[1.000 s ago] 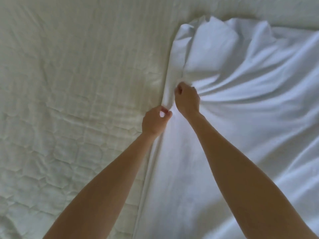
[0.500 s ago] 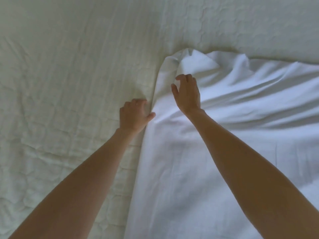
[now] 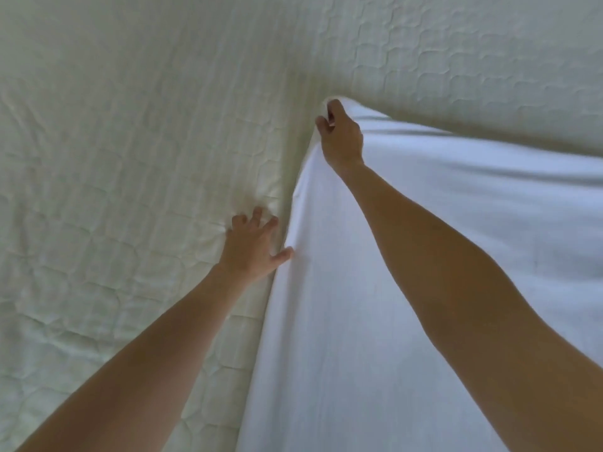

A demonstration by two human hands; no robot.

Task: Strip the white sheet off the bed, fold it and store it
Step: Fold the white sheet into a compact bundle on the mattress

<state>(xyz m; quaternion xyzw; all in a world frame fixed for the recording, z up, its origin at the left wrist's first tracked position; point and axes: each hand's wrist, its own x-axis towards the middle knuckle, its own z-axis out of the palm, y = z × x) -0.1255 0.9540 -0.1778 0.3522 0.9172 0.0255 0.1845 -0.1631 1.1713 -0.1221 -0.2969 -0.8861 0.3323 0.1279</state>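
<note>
Cloth fills the right half of your view: the smooth white cotton sheet [image 3: 424, 288] lies over the bed from about one o'clock down to six, its left edge running in a long diagonal from the top corner toward the bottom centre. Your right hand [image 3: 341, 137] pinches that top corner at roughly twelve o'clock, fingers curled round a small bunch of fabric, thumb side toward the bare bed. Holding it there by the very corner seems sensible, since a corner gives you a clean line to fold from and keeps the two edges that meet there under control.

Your left hand [image 3: 253, 244], at about nine o'clock from centre, is spread flat with fingers splayed, pressing on the pale cream quilted mattress pad [image 3: 130, 158] just beside the sheet's edge, thumb touching the fabric. It holds nothing; my guess is that it steadies you or keeps the pad from dragging along while the other hand pulls.

The sheet looks thin and limp, with soft shallow creases fanning away from the pinched corner toward three o'clock, so it is under light tension there. The pad beneath is thicker, stitched in a wavy, rounded pattern, and lightly puckered around your left fingertips. The sheet is partly off the bed surface but neither folded nor stored yet.
</note>
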